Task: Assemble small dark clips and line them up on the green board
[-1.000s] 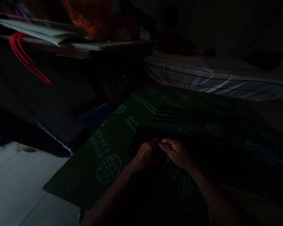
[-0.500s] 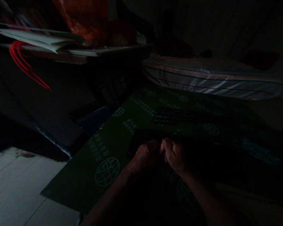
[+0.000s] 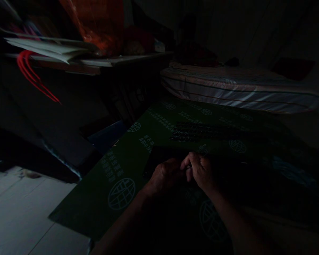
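Over a long black flat piece (image 3: pixel 159 153) my two hands meet, fingertips close together. My left hand (image 3: pixel 164 175) has its fingers curled, and what they pinch is too dark to make out. My right hand (image 3: pixel 200 169) is bent at the knuckles, thumb and fingers drawn together beside the left fingertips; any small thing between them cannot be seen. The black piece lies on a green printed board (image 3: pixel 117 163). Just beyond it lie several dark, shiny, ridged strips (image 3: pixel 188 131), side by side.
A crumpled clear plastic piece (image 3: pixel 292 170) lies on the right. Behind the board is a striped mattress (image 3: pixel 228 86). At the left stands a table (image 3: pixel 95 69) with papers (image 3: pixel 48 49), an orange bag (image 3: pixel 101 28) and a hanging red cord (image 3: pixel 39 83). Light floor tiles (image 3: pixel 16 209) show below.
My right hand has shifted slightly right, and its fingers have loosened a little from the left hand. My left hand stays nearly in place. The view has turned slightly.
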A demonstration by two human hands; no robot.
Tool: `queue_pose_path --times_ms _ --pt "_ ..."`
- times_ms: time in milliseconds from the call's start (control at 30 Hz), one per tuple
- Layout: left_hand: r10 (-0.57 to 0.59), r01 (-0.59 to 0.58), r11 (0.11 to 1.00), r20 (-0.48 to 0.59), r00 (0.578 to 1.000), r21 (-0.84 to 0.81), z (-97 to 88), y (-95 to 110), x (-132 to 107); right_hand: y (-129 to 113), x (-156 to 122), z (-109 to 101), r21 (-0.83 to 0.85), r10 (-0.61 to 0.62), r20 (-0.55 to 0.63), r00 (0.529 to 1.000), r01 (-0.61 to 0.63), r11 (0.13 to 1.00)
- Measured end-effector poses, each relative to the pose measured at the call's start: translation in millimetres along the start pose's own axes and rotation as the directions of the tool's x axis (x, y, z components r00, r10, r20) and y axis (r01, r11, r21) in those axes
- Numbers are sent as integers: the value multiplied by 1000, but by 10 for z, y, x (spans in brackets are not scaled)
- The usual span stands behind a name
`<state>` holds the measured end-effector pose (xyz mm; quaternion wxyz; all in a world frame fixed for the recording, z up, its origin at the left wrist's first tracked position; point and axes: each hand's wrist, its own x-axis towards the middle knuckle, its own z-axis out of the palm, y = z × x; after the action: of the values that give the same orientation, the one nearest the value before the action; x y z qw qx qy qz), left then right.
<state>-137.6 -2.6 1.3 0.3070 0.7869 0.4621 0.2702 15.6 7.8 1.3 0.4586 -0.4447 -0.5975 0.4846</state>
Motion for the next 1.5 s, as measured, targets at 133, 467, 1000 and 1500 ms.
queue_pose_path --times_ms 133,467,1000,1500 --pt "-92 88 985 -17 996 -145 -28 6 -27 -126 20 -119 93 -3 173 985 -14 996" --pt "-210 212 852 59 976 -479 -92 51 -37 -245 -1 -184 23 -85 277 957 82 996" --pt "-373 216 610 -36 927 -763 -70 96 -27 -131 44 -148 -403 -449 306 839 542 737" --pt "-384 171 641 -120 915 -748 -59 52 -26 -106 40 -127 -553 -450 366 815 579 599"
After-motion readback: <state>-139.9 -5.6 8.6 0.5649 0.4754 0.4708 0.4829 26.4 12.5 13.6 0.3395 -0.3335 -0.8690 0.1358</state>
